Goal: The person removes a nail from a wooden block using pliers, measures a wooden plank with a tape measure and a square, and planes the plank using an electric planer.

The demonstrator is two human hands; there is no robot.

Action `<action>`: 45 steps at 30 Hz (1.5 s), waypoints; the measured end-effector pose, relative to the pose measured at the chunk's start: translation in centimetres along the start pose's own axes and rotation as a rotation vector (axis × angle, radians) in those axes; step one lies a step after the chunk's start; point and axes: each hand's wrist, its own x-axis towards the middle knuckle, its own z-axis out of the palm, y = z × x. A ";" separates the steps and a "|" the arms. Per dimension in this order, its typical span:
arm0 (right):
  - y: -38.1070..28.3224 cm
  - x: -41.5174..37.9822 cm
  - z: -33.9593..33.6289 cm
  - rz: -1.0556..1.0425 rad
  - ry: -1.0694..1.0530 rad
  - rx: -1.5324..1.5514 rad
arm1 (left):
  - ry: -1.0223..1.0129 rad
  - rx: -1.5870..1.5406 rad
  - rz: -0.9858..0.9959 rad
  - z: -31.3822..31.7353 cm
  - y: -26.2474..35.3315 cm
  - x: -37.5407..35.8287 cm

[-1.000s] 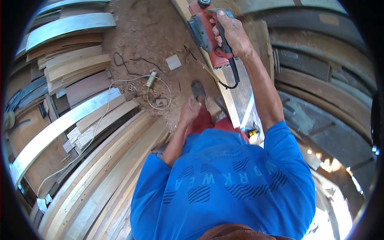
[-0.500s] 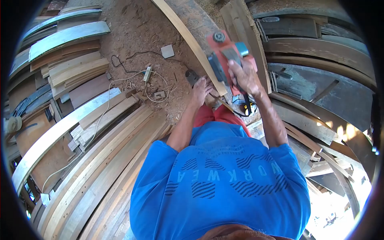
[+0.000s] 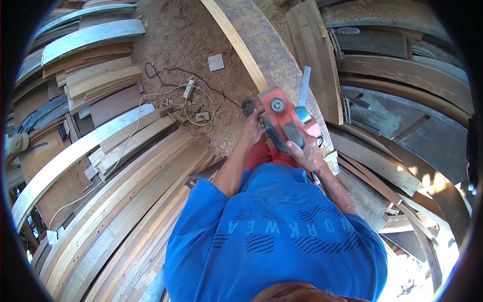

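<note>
An orange-red electric hand planer lies over the near end of a long, pale wooden strip. My right hand is wrapped round its rear handle, close to my body. At the planer's left side, my left hand grips the edge of the strip near its end; the fingertips are partly hidden by the tool. The strip runs away from me along the left edge of a worn workbench. To the right of the planer, a flat metal ruler or blade rests on the bench.
Stacked boards fill the left side, with long planks nearer me. A power strip and its cord lie on the shaving-covered ground beside a white square piece. More timber is piled at the right.
The planer, held in my right hand, has come back toward my body and down over the strip's near end. The metal ruler or blade on the bench is now uncovered. My left hand stays near the strip's end.
</note>
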 end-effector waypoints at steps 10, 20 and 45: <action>-6.9 22.2 3.3 -0.125 0.019 -0.039 | 0.235 0.095 -0.110 -1.3 -0.8 -2.0; -6.0 19.5 2.4 -0.010 -0.027 0.071 | 0.294 0.062 -0.069 -2.7 0.5 -3.5; -9.2 10.8 -3.7 0.008 0.033 0.376 | 0.286 0.123 0.199 3.2 2.3 0.9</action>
